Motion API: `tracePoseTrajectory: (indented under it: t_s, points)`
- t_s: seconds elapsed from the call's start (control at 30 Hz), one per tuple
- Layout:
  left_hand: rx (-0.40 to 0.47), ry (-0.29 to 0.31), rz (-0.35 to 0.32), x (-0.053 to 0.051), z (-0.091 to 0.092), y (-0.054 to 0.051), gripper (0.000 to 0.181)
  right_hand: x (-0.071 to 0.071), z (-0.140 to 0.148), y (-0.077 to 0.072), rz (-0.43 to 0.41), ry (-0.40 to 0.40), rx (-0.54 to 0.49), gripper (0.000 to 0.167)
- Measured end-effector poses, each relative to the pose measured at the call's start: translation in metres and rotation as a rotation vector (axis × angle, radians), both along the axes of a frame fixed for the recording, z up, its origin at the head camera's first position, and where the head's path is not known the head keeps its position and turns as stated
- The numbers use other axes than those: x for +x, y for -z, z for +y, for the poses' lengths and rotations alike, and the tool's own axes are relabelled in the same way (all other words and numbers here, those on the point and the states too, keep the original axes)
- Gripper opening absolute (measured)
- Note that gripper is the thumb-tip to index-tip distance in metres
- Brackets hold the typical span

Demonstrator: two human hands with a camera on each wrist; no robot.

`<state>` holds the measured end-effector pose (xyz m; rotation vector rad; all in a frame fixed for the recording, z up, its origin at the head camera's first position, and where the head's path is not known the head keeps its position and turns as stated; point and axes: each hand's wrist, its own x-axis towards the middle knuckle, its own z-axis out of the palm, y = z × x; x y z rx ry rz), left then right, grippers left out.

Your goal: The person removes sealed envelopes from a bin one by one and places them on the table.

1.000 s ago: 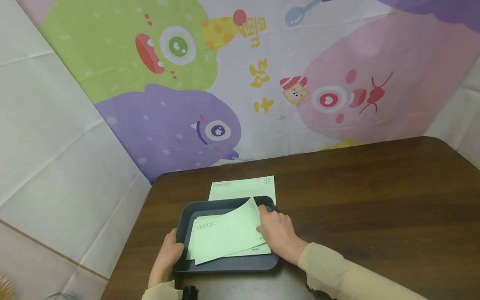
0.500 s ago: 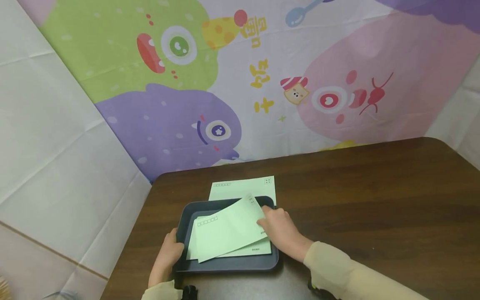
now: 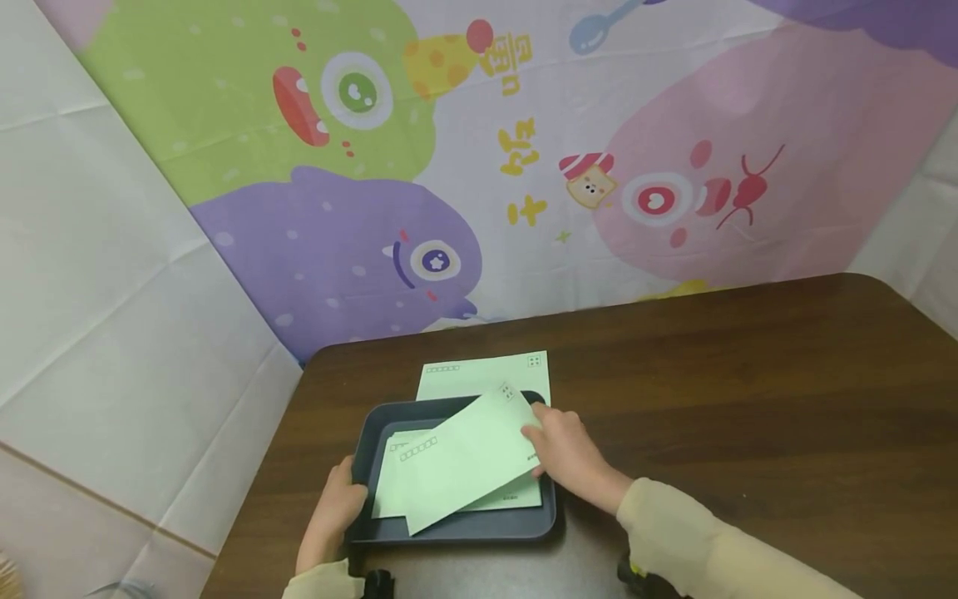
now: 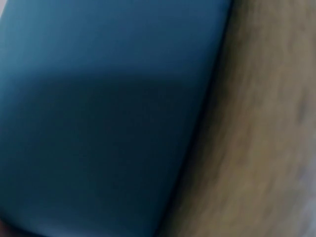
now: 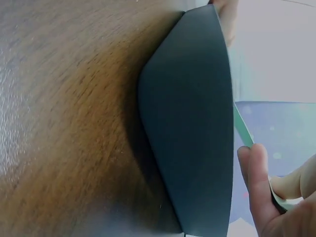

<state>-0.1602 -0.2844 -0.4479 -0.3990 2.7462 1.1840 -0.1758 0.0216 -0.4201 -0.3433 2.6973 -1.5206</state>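
Head view: top envelope [image 3: 467,462], pale green, a row of small boxes along one edge and a stamp square at one corner, is held askew over the tray [image 3: 449,531]; its stamp corner overlaps the far rim as seen from above. Right hand [image 3: 572,453] pinches it by the right edge, thumb on the upper face; the right wrist camera shows the paper caught between thumb and fingers, just above the tray's outer wall. Beneath, at least one lower envelope [image 3: 512,497] lies flat on the tray floor. Left hand [image 3: 333,507] grips the tray's left rim, thumb over it; its other fingers mostly hidden, and the left wrist picture, blurred, gives mainly dark tray wall and wood. Beyond the far rim, a far envelope [image 3: 486,372], partly covered by the tray, lies on the brown table [image 3: 748,399]. Behind: cartoon-monster backdrop [image 3: 554,274]; pale panels [image 3: 112,249] to the left.
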Motion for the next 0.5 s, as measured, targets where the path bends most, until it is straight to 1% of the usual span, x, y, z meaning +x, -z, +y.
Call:
tracePoseTrajectory:
  t_s: [0.23, 0.4, 0.47, 0.5]
  points:
    - [-0.031, -0.010, 0.011, 0.000, 0.001, 0.000, 0.063, -0.002, 0.005, -0.002, -0.046, 0.028, -0.044, 0.026]
    - [-0.061, -0.010, 0.011, 0.000, 0.001, 0.000, 0.064, -0.005, 0.010, -0.004, -0.065, 0.053, -0.049, 0.042]
    - [-0.065, -0.008, 0.014, 0.000, 0.001, 0.000, 0.064, -0.006, 0.012, -0.005, -0.067, 0.071, -0.056, 0.043]
    - [-0.064, -0.008, 0.019, 0.000, 0.002, 0.000, 0.063, -0.007, 0.013, -0.006, -0.070, 0.080, -0.062, 0.041]
